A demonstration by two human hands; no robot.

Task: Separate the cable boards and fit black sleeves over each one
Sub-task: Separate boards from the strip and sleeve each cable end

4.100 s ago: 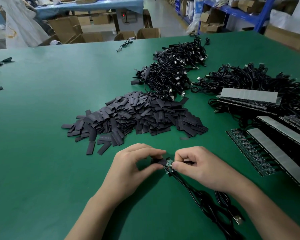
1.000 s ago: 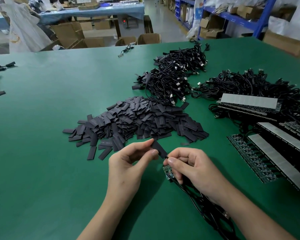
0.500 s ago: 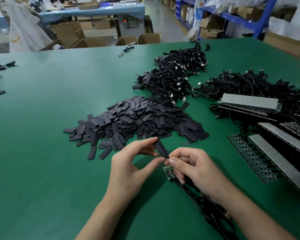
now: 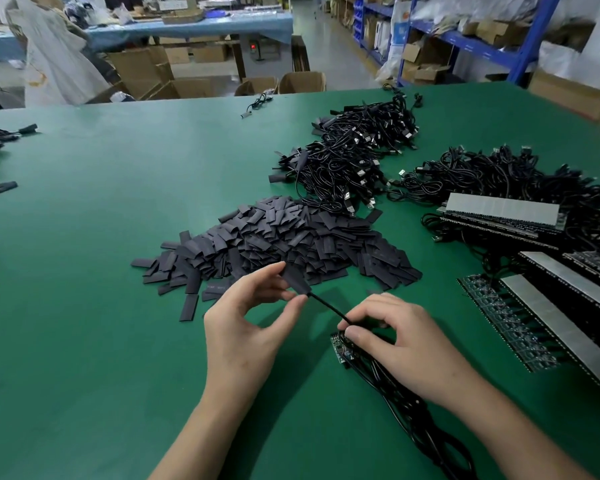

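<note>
Black sleeve [image 4: 294, 279] pinched by left hand [image 4: 246, 337]; right hand [image 4: 406, 344] clamps cable [image 4: 326, 306], half-hiding board [image 4: 340, 353].

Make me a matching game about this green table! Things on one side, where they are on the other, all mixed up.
1 black sleeve
2 small green circuit board
3 sleeve pile
4 board panels

a right side of the table
b pinched by the left hand
c mid-table, beyond both hands
d by the thumb of the right hand

Pairs: 1-b, 2-d, 3-c, 4-a
</note>
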